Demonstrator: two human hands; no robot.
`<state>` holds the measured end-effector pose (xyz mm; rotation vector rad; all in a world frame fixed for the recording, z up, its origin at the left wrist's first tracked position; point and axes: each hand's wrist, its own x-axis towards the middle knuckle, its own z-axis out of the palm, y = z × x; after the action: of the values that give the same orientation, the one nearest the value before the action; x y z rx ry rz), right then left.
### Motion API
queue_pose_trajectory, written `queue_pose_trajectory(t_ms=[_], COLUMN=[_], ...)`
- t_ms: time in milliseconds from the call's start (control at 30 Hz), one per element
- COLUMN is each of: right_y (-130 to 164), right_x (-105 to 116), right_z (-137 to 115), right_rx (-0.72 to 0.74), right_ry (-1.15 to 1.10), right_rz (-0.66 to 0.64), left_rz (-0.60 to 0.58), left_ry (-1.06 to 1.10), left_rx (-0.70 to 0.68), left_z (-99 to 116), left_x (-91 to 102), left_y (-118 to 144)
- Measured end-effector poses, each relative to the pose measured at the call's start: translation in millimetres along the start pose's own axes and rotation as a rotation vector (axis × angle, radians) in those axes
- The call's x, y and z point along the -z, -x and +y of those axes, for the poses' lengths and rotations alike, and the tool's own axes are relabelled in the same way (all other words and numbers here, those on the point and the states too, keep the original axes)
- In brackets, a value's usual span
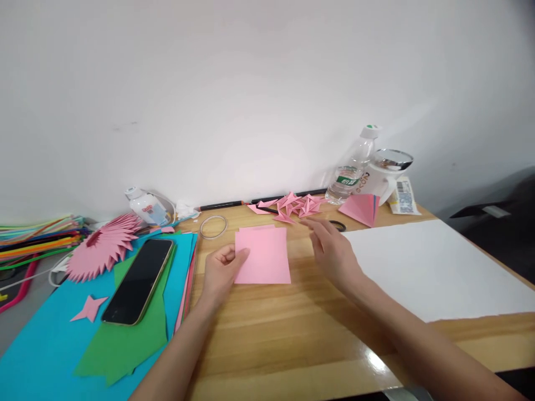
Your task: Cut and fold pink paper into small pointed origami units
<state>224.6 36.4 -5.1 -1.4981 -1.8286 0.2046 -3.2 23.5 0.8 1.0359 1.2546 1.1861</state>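
Several square sheets of pink paper [267, 259] lie slightly fanned on the wooden table in front of me. My left hand [224, 271] pinches their left edge, thumb on top and fingers beneath or behind. To the right of the sheets, apart from them, my right hand [332, 250] is raised over the table with fingers stretched out and nothing visible in them. Folded pink paper pieces [292, 207] are heaped behind the sheets, near the wall. Close to my right hand lies a black ring-shaped band [337, 225].
Blue paper [35, 345], green paper [134, 351] and a phone [137, 281] lie left, beside a pleated pink paper piece [104, 245]. A water bottle [351, 172], white mug [382, 178] and folded pink paper [360, 209] stand back right. A white sheet [434, 267] covers the right.
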Motion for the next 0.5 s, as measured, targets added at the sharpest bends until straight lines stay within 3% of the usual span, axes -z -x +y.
queue_pose_trajectory(t_ms=[100, 167, 267, 500], right_y=[-8.0, -11.9, -16.2, -20.0], right_x=[6.2, 7.1, 7.1, 10.8], right_z=[16.3, 25.1, 31.5, 28.3], right_rx=[-0.068, -0.132, -0.133, -0.060], right_ry=[0.510, 0.669, 0.741, 0.705], right_rz=[-0.211, -0.326, -0.397, -0.413], left_rz=[0.009, 0.000, 0.006, 0.019], left_ry=[0.077, 0.118, 0.143, 0.201], left_rx=[-0.022, -0.043, -0.066, -0.103], left_z=[2.9, 3.3, 2.7, 3.5], left_x=[-0.3, 0.0, 0.2, -0.1], left_y=[0.9, 0.8, 0.8, 2.4])
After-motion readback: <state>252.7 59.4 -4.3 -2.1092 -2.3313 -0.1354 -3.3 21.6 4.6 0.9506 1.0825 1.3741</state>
